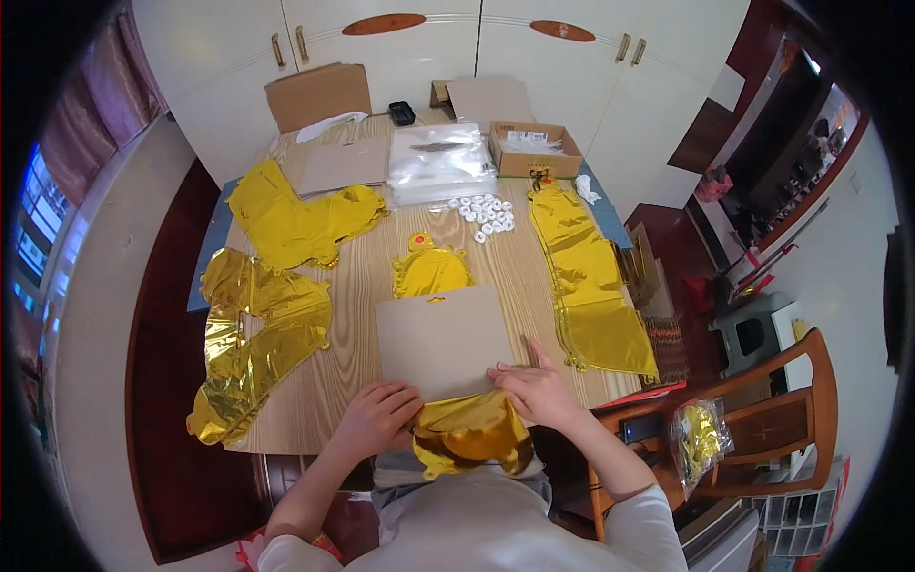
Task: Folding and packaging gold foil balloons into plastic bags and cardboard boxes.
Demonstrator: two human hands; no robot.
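A gold foil balloon [477,431], uninflated, lies under a grey-brown cardboard sheet [443,345] with a small hanging slot at its far edge. Part of the foil shows beyond the card, with a red spot, and its near end droops over the table edge towards me. My left hand [383,417] is closed at the card's near left corner, fingertips on the foil's edge. At the near right corner my right hand [537,393] grips the foil against the card, one finger sticking out. The undersides of both grips are hidden.
More flat gold foil balloons [272,329] lie left and right on the wooden table [357,319]. Farther back are white rings [491,217], clear plastic bags [440,167], a cardboard box [536,153] and card stacks [343,167]. A wooden chair [810,405] stands at the right.
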